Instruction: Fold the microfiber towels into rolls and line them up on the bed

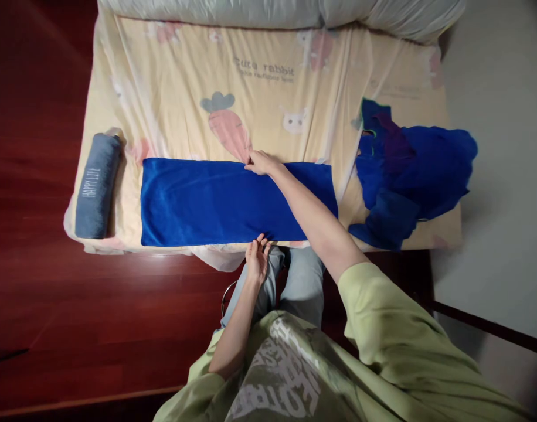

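Note:
A blue towel (pixel 198 202) lies folded into a long rectangle along the front edge of the bed. My right hand (pixel 262 163) reaches across it and pinches its far edge near the middle. At the near edge, my left hand (pixel 257 259) is palm up with fingers apart and slightly curled, the fingertips touching the towel's border. The towel looks mostly flat, with small creases close to the left fingertips. Part of it is hidden under my right forearm.
A rolled grey-blue towel (pixel 98 186) marked "HAPPY LIFE" lies at the bed's left end. On the right sits a loose heap of blue cloths (pixel 439 170). A pale quilt (pixel 259 13) runs along the back of the patterned bed sheet (pixel 163 88). My legs stand against the bed's front.

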Demonstrator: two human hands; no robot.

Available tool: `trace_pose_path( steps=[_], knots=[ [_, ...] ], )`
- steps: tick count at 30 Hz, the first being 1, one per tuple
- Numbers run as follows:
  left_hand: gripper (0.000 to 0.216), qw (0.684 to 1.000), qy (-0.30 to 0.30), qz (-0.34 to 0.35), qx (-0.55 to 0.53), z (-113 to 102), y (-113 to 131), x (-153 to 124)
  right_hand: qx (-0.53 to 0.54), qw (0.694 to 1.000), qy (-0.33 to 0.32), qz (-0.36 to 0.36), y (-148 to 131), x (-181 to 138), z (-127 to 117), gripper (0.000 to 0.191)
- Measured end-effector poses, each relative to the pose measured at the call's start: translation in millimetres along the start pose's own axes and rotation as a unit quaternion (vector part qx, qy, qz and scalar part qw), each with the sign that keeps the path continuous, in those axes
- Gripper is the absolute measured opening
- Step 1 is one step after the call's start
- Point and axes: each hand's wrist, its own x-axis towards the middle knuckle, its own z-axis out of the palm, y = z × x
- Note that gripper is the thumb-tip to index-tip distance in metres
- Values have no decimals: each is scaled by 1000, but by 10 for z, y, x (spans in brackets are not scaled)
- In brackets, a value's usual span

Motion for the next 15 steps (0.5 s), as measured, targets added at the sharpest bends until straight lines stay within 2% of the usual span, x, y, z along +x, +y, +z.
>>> trace_pose_path(
  steps=[4,11,15],
  knots=[
    [15,1000,5,12,11,-11,-16,2,36,998,-34,32,-121,-17,-113,30],
    [18,999,14,28,25,-15,-21,-32,147,987,56,24,-200,50,-284,33],
    [19,999,16,26,22,-19,-27,-14,147,987,54,44,-206,14,-252,27]
  ],
)
